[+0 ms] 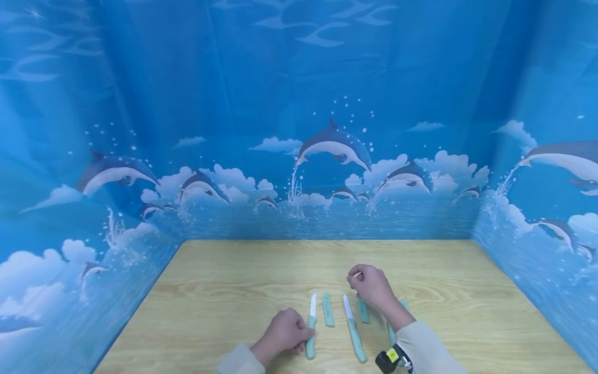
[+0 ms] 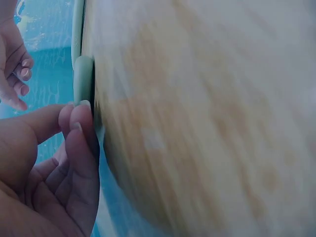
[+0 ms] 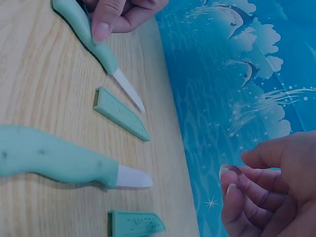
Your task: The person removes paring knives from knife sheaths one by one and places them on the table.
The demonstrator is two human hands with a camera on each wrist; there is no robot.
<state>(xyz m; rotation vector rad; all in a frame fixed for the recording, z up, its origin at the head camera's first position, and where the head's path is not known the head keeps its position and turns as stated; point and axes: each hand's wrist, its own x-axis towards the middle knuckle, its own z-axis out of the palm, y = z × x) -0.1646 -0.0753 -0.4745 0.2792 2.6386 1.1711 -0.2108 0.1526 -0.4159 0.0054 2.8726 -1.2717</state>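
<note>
My left hand [image 1: 287, 330] pinches the pale green handle of the left knife [image 1: 310, 349], which lies on the table with its white blade pointing away from me. Just right of that knife lies a green blade sheath [image 1: 328, 310]. A second knife [image 1: 356, 340], bare-bladed, rests farther right beside another sheath [image 1: 363, 311]. Above this second sheath hovers my right hand [image 1: 370, 285], its fingers loosely curled and holding nothing; the right wrist view shows it raised off the table. A third green handle [image 1: 391, 334] is partly hidden by my right forearm, near a third sheath [image 1: 404, 302].
The wood-grain table [image 1: 224, 291] has blue dolphin-print curtains [image 1: 289, 171] at its back and both sides. A black device with a yellow label [image 1: 392, 355] is strapped on my right wrist.
</note>
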